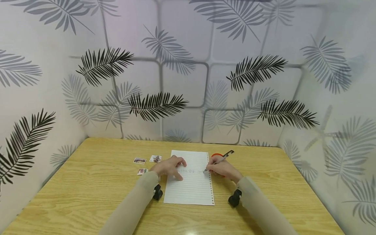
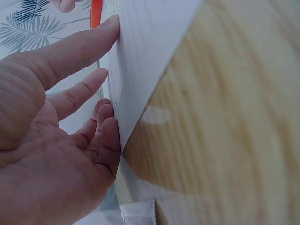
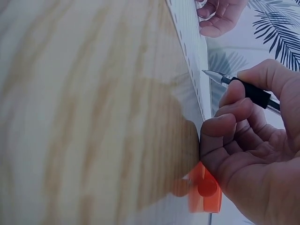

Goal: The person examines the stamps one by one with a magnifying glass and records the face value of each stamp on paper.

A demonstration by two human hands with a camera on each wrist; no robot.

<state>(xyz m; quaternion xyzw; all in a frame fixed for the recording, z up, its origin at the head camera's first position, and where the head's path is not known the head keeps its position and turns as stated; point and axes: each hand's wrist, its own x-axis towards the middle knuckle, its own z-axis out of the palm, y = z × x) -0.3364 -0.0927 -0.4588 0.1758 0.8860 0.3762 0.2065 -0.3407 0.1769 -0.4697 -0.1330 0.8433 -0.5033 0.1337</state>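
A lined sheet of paper with punched holes down its right edge lies on the table, a line of handwriting across its upper half. My right hand pinches a pen with a black grip, its tip at the right end of the writing. In the right wrist view the pen sits between thumb and curled fingers. My left hand rests on the paper's left side, fingers spread and loosely bent, fingertips touching the sheet. Nothing is held in it.
Several small picture cards lie left of the paper, partly beside the left forearm. A round orange-red object sits behind the right hand, mostly hidden. The wooden table meets leaf-patterned walls at the back and sides.
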